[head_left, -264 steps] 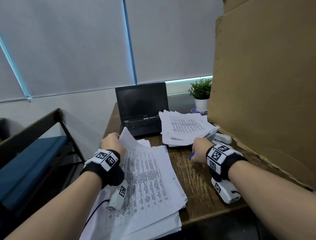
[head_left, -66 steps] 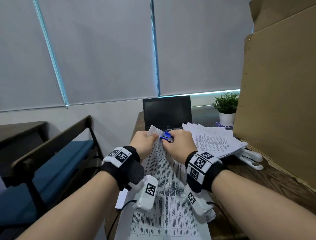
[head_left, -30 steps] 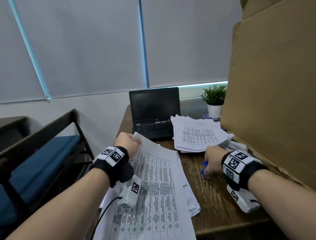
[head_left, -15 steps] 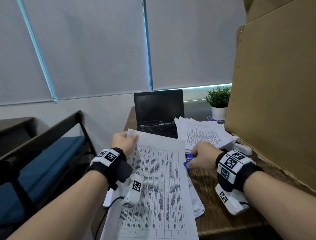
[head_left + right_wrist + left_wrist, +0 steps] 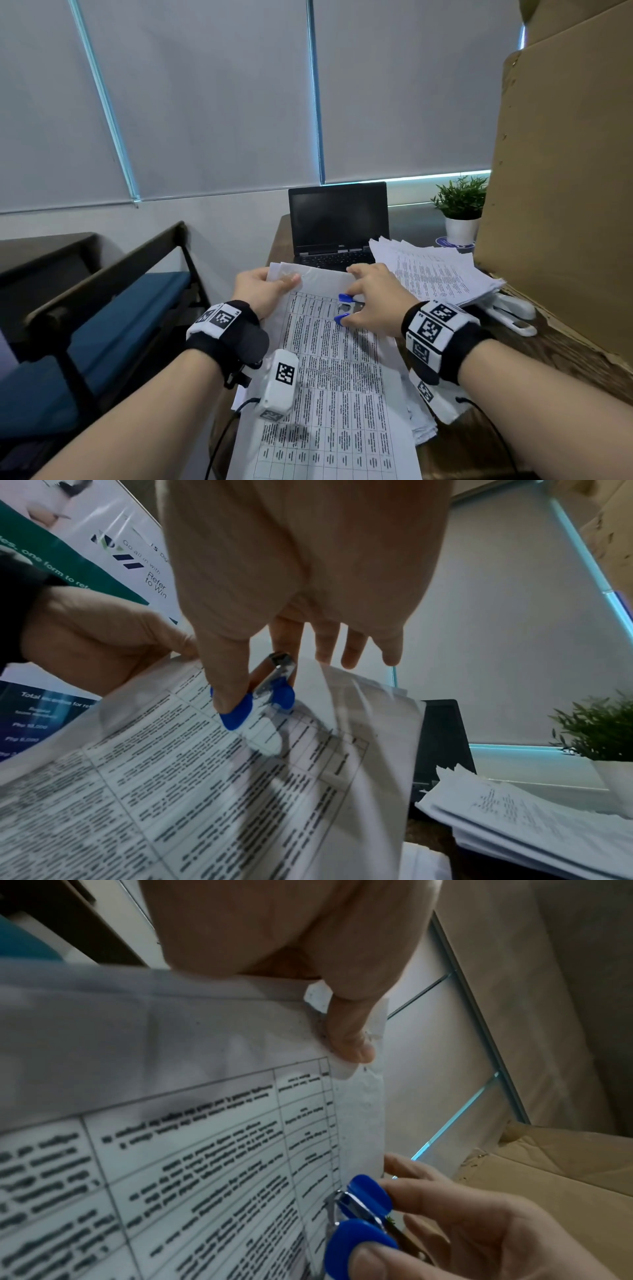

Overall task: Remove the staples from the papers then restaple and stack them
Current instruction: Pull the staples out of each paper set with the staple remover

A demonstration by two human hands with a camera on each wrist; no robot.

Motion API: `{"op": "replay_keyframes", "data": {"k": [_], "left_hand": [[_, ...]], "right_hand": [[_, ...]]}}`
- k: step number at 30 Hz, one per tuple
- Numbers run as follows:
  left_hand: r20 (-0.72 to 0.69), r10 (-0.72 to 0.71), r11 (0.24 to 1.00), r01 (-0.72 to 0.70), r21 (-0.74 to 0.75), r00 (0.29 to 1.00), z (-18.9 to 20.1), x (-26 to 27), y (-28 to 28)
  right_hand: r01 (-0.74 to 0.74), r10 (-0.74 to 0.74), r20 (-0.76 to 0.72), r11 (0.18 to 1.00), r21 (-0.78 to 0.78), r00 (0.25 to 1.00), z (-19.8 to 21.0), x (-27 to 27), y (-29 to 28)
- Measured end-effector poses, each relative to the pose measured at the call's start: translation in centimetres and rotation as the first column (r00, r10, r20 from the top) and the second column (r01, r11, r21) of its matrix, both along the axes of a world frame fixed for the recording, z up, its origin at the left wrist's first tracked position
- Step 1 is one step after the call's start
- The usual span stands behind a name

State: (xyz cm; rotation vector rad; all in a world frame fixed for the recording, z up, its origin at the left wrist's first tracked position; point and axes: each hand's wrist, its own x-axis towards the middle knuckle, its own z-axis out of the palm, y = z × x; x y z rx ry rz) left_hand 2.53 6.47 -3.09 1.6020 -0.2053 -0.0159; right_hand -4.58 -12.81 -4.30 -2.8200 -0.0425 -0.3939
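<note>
Where papers (image 5: 329, 377) lie: laptop (image 5: 337, 226), plant (image 5: 460, 205)

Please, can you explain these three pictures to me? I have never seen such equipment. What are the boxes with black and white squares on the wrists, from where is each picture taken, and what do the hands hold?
No robot here: a person works with bare hands. The patterned boxes are wrist cameras. One picture comes from a head camera; the other two look along each hand. The left hand grips the top corner of a set of printed papers. The right hand pinches a blue staple remover above that page. On the wooden desk lie another paper stack, a white stapler, a laptop and a small potted plant.
</note>
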Motion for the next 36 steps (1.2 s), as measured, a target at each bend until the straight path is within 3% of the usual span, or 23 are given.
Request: {"op": "replay_keyframes", "data": {"k": [9, 12, 15, 19, 26, 30, 36], "left_hand": [[0.004, 0.077, 0.997, -0.077, -0.028, 0.997, -1.7, 1.5, 0.3], [0.139, 0.081, 0.986, -0.099, 0.133, 0.987, -2.1, 2.0, 0.1], [0.332, 0.053, 0.911, -0.182, 0.371, 0.942, -2.3, 2.1, 0.1], [0.487, -0.008, 0.833, -0.264, 0.487, 0.873, -2.8, 2.5, 0.7], [0.512, -0.007, 0.791, -0.309, 0.528, 0.859, -2.9, 3.1, 1.3], [0.519, -0.012, 0.810, -0.296, 0.507, 0.855, -2.7, 2.8, 0.9], [0.624, -0.043, 0.806, -0.342, 0.483, 0.781, -3.2, 2.7, 0.9]], "right_hand": [[-0.053, 0.061, 0.100, 0.995, -0.083, 0.993, -1.7, 1.3, 0.2], [-0.047, 0.057, 0.079, 0.991, -0.124, 0.995, -1.7, 1.6, 0.3], [-0.044, 0.051, 0.046, 0.991, -0.124, 0.998, -1.8, 1.9, 0.4], [-0.037, 0.038, 0.005, 0.995, -0.088, 0.999, -2.0, 2.2, 0.1], [-0.039, 0.037, -0.034, 0.997, -0.063, 0.999, -2.4, 2.5, 0.0], [-0.038, 0.037, -0.029, 0.998, -0.055, 0.999, -2.4, 2.5, -0.1], [-0.013, 0.008, -0.070, 0.997, -0.072, 0.997, -2.4, 2.4, -0.6]]}}
